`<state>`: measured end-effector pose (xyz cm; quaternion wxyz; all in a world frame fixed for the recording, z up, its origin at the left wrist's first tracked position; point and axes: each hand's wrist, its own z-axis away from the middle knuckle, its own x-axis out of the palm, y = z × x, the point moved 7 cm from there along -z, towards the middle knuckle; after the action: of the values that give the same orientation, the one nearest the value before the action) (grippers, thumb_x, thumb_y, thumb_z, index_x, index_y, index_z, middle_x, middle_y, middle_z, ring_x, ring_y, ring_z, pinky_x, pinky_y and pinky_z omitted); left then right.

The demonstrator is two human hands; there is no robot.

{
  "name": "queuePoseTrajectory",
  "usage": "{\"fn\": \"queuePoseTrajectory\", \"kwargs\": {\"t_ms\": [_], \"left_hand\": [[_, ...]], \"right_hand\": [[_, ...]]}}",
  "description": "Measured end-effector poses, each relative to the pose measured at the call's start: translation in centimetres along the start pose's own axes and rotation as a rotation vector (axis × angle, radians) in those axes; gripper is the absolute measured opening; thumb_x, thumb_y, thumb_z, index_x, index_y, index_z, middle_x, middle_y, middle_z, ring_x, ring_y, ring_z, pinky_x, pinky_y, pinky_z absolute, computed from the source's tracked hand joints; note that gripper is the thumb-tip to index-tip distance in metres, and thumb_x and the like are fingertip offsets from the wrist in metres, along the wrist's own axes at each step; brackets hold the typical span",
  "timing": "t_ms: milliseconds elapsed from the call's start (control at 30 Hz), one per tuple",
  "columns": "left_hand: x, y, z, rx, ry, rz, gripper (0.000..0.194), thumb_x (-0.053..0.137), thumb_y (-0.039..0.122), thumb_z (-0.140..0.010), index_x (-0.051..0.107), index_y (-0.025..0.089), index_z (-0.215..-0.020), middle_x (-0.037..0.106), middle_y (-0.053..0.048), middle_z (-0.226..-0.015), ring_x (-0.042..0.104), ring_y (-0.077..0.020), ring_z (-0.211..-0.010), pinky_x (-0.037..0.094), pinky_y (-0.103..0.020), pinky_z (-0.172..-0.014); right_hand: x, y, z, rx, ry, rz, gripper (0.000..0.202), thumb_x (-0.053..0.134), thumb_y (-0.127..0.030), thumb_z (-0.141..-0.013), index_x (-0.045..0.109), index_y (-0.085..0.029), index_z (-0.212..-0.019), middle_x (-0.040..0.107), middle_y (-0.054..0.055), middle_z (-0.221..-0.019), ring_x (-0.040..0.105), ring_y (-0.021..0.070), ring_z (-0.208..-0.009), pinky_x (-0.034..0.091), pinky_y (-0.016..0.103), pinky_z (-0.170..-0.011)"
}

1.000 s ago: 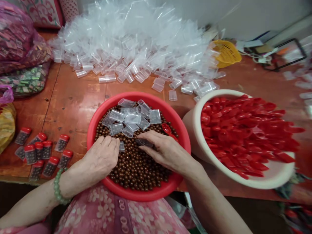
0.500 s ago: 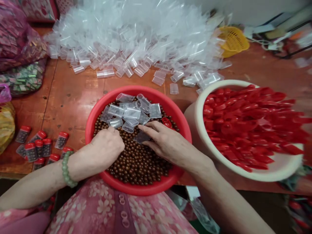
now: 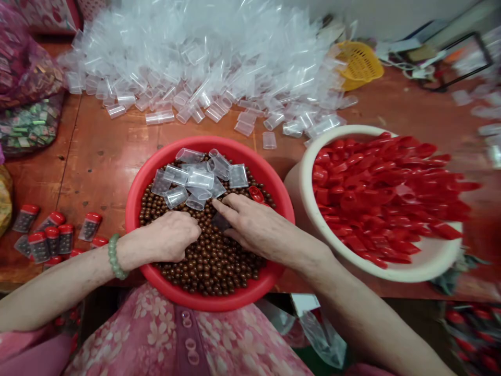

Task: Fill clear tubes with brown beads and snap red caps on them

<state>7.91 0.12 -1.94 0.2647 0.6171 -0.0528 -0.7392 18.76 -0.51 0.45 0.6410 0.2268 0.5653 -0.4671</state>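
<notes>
A red basin (image 3: 287,209) holds many brown beads (image 3: 213,266), with several clear plastic sleeves (image 3: 200,178) lying on them at the back. My left hand (image 3: 172,236) is closed over the beads at the basin's left side; what its fingers hold, if anything, is hidden. On the right, my right hand (image 3: 250,222) has thumb and fingers around a clear container (image 3: 220,221), low against the beads. A small red cap (image 3: 256,194) rests on the beads behind my right hand.
Right of the basin stands a cream tub (image 3: 309,193) full of red caps (image 3: 376,193). Filled containers with red tops (image 3: 52,237) lie at left. A large heap of clear sleeves (image 3: 203,62) and a yellow basket (image 3: 360,62) are behind. Bags (image 3: 31,125) sit far left.
The view has shifted, so the basin and tub appear further left. My left hand has moved slightly right and lower relative to the basin. My right hand still holds the clear container.
</notes>
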Motion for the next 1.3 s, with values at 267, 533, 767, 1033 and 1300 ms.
{"fn": "queuePoseTrajectory", "kwargs": {"t_ms": [267,533,767,1033,1300], "left_hand": [[-1.7,-0.3,0.8,0.021,0.053,0.379,0.019,0.063,0.016,-0.080,0.064,0.016,-0.100,0.067,-0.006,-0.095,0.061,-0.0200,-0.090,0.047,-0.030,-0.080],[-2.7,-1.0,2.1,-0.049,0.150,0.471,0.025,0.068,0.018,-0.080,0.063,0.014,-0.105,0.067,-0.006,-0.098,0.059,-0.0199,-0.094,0.045,-0.031,-0.083],[-2.4,-0.7,2.4,-0.074,0.148,0.485,0.024,0.064,0.016,-0.082,0.062,0.015,-0.106,0.067,-0.007,-0.104,0.062,-0.0196,-0.097,0.047,-0.032,-0.086],[-2.5,-0.9,3.0,-0.143,0.196,0.463,0.025,0.062,0.018,-0.084,0.060,0.014,-0.108,0.067,-0.009,-0.104,0.061,-0.0215,-0.097,0.048,-0.036,-0.088],[-3.1,-1.2,3.5,-0.059,0.293,0.894,0.033,0.065,0.020,-0.083,0.060,0.014,-0.115,0.071,-0.006,-0.104,0.066,-0.0159,-0.092,0.051,-0.028,-0.083]], "right_hand": [[0.8,2.0,-0.9,-0.004,-0.059,-0.474,0.039,0.060,-0.017,-0.086,0.056,-0.018,-0.124,0.061,0.009,-0.110,0.061,0.0231,-0.103,0.049,0.039,-0.093],[1.5,1.1,-0.6,-0.044,-0.087,-0.857,0.028,0.061,-0.024,-0.087,0.060,-0.017,-0.113,0.060,0.006,-0.103,0.059,0.0148,-0.083,0.050,0.030,-0.077],[2.0,0.4,-1.5,-0.075,-0.132,-0.876,0.031,0.066,-0.026,-0.084,0.059,-0.018,-0.114,0.061,0.004,-0.103,0.057,0.0121,-0.077,0.049,0.026,-0.072],[-0.9,-0.2,-1.2,-0.023,-0.066,-0.198,0.023,0.056,-0.018,-0.088,0.063,-0.017,-0.110,0.064,0.009,-0.102,0.063,0.0192,-0.085,0.051,0.031,-0.075],[1.7,-3.9,-2.3,-0.023,-0.117,0.354,0.029,0.041,0.003,-0.082,0.067,-0.010,-0.085,0.065,0.017,-0.081,0.065,0.0266,-0.073,0.049,0.037,-0.061]]}}
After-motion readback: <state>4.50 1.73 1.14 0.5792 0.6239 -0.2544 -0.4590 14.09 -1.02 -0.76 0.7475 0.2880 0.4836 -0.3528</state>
